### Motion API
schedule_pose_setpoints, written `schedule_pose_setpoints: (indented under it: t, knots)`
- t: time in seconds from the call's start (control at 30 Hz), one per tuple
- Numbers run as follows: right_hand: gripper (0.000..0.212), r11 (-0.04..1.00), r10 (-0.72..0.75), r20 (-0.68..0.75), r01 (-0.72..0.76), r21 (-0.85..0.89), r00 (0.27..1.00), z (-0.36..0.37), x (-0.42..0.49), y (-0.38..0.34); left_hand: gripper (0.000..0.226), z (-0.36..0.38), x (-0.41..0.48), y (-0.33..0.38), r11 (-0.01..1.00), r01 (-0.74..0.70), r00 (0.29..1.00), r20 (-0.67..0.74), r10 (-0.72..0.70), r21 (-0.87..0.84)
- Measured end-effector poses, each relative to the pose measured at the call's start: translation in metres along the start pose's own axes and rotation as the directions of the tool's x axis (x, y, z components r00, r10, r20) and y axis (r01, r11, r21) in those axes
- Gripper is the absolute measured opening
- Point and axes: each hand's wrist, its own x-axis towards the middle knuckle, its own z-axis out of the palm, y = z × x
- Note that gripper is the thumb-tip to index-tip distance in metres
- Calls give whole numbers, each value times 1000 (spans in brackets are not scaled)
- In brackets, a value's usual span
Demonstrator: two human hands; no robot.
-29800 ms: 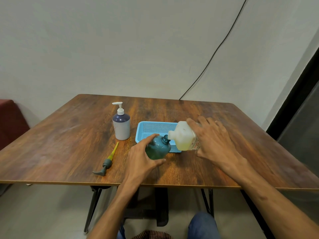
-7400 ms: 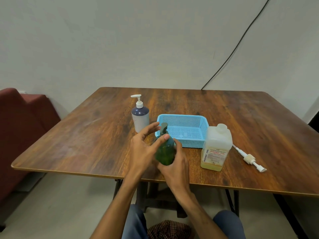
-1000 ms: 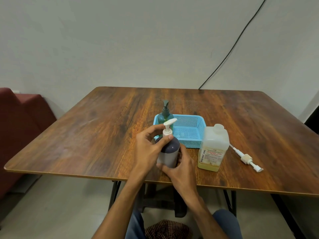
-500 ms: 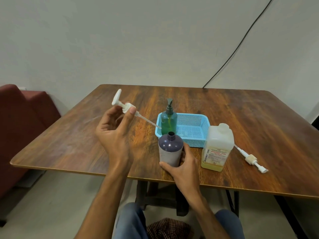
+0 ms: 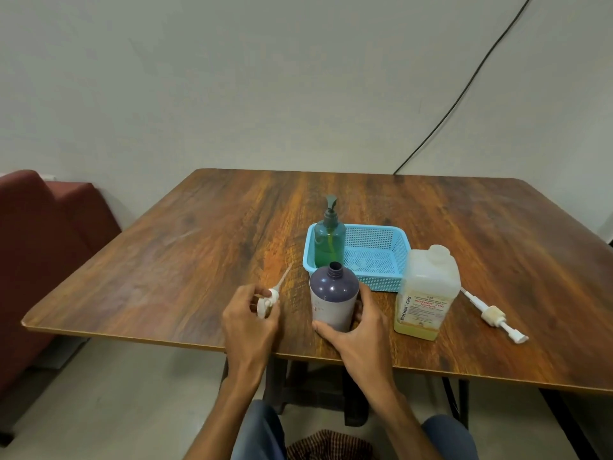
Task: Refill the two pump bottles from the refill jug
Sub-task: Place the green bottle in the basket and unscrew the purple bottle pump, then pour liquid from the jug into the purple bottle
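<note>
Lowered from mid-air half a second ago, the left hand point(image 5: 250, 322) now pinches the white pump point(image 5: 267, 302) close to the surface point(image 5: 166, 260), just left of the uncapped purple bottle point(image 5: 333, 297), which the right hand point(image 5: 360, 330) grips upright. Behind it the green pump bottle point(image 5: 329, 242) stands in the blue basket point(image 5: 381, 257). The refill jug point(image 5: 426, 297) stands upright just right of the purple bottle.

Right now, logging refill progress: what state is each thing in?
purple bottle: upright, pump off, held by right grip.
white pump: out, pinched by left grip.
green bottle: pump on, upright in basket.
refill jug: upright, liquid low.
loose pump: lying on table.
</note>
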Motion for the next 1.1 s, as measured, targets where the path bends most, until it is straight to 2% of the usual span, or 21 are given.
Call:
schedule_pose_setpoints:
  t: [0.2,0.43,0.67,0.73,0.83,0.93,1.03,1.1]
  knots:
    - [96,1000,23,-9,-23,-17,1000,4,1,3,30,8,-1,-6,995,20,998,59,-26,101]
    - [89,1000,27,7,-27,-7,1000,2,-3,-1,40,5,-2,-7,995,35,997,65,-41,92]
    - [114,995,81,42,-83,49,996,-3,-13,-3,56,-2,-8,-9,999,36,995,94,-36,-6]
    - [107,998,50,-1,-50,43,999,-9,-20,-7,60,-5,-10,-5,996,52,997,61,-47,-72]
    - [78,997,-81,-150,82,-5,985,-27,-28,-20,53,-9,-16,15,986,47,997,-56,-56,-158]
    - [45,972,-237,-327,222,-82,915,-50,-31,-29,46,-6,-26,42,979,-26,989,-145,-4,-201]
    - [32,956,-294,-470,255,-146,832,-71,-30,-34,46,4,-34,63,957,-59,994,-100,32,-284]
    - [37,963,-269,-542,226,-145,796,-83,-25,-34,53,13,-39,72,948,-62,998,-35,54,-313]
